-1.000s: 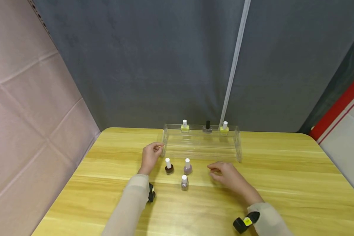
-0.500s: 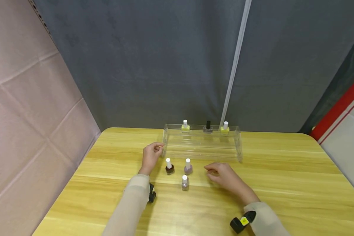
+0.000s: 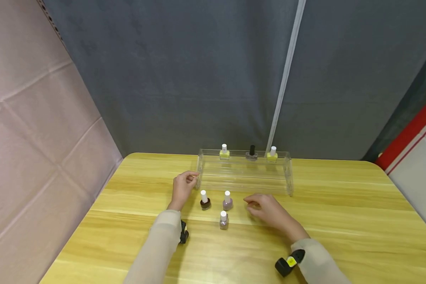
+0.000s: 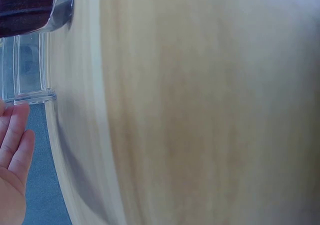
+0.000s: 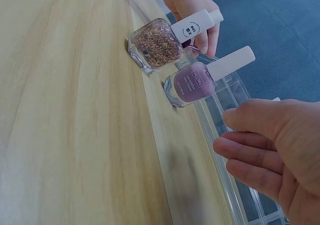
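Note:
Three nail polish bottles with white caps stand upright on the table: a dark one (image 3: 205, 203), a mauve one (image 3: 227, 203) and a glittery one (image 3: 223, 221) closer to the person. Behind them is a clear tiered display rack (image 3: 245, 183). My left hand (image 3: 183, 188) is beside the rack's left end, fingertips right at its edge, holding nothing. In the left wrist view its fingers (image 4: 17, 135) look fairly straight. My right hand (image 3: 268, 209) hovers right of the mauve bottle, apart from it. Its fingers (image 5: 252, 147) are loosely bent, with nothing between them.
On the rack's top tier stand two yellow polish bottles, one at the left (image 3: 225, 154) and one at the right (image 3: 272, 156), with a greyish black-capped bottle (image 3: 251, 155) between them. A grey curtain (image 3: 184, 79) hangs behind the wooden table (image 3: 103, 236).
My right hand has moved slightly left, nearer the mauve bottle. The left hand stays by the rack's end, and the bottles keep their places.

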`<action>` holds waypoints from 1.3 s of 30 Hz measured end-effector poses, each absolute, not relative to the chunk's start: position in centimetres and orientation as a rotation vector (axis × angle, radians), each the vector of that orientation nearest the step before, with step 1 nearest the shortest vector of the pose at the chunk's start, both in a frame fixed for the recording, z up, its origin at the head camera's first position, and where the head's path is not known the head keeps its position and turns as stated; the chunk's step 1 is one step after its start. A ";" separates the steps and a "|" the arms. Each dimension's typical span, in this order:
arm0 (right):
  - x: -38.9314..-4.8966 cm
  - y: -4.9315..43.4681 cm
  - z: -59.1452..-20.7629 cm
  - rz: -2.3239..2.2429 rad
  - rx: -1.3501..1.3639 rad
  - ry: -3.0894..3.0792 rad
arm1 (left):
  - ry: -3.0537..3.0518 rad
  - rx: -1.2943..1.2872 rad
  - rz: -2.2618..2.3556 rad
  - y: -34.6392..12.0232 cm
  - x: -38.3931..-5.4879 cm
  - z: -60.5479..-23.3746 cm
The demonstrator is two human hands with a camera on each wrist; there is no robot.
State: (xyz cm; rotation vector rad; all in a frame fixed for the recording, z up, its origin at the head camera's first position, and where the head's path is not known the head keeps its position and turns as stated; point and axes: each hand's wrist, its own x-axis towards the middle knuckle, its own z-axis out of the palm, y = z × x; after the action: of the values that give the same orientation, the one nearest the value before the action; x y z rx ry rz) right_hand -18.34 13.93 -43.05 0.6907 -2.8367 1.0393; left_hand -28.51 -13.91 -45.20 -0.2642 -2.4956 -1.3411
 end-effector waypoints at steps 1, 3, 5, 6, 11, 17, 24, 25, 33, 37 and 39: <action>-18.4 13.9 -43.0 1.040 0.691 -2.839 | -2.494 -0.267 -1.341 -13.9 -28.5 -45.2; -18.5 13.8 -42.9 1.042 0.693 -2.840 | -2.492 -0.267 -1.345 -13.9 -28.5 -45.2; -18.7 13.7 -42.9 1.036 0.700 -2.842 | -2.489 -0.268 -1.347 -13.9 -28.4 -45.2; -18.8 13.6 -42.8 1.035 0.705 -2.845 | -2.489 -0.266 -1.348 -13.9 -28.4 -45.2; -19.4 13.7 -42.6 1.047 0.718 -2.853 | -2.493 -0.275 -1.354 -13.9 -28.5 -45.3; -19.9 13.6 -42.2 1.071 0.764 -2.830 | -2.494 -0.272 -1.356 -13.9 -28.5 -45.3; -20.2 13.2 -42.0 1.066 0.793 -2.821 | -2.489 -0.271 -1.358 -13.9 -28.5 -45.3; -20.3 13.1 -42.0 1.065 0.796 -2.820 | -2.489 -0.271 -1.361 -13.9 -28.5 -45.3; -20.7 12.4 -42.0 1.009 0.802 -2.854 | -2.493 -0.276 -1.360 -14.0 -28.5 -45.3; -20.9 12.0 -42.0 0.991 0.817 -2.863 | -2.485 -0.293 -1.348 -14.0 -28.5 -45.2; -21.0 11.9 -42.1 0.982 0.820 -2.865 | -2.482 -0.295 -1.346 -13.9 -28.5 -45.2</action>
State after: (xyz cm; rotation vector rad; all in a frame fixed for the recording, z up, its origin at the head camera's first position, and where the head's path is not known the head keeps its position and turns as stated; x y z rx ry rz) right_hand -21.00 11.85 -42.06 0.8200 -2.8653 0.9817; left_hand -28.46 -13.92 -45.18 -0.2947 -2.4823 -1.3462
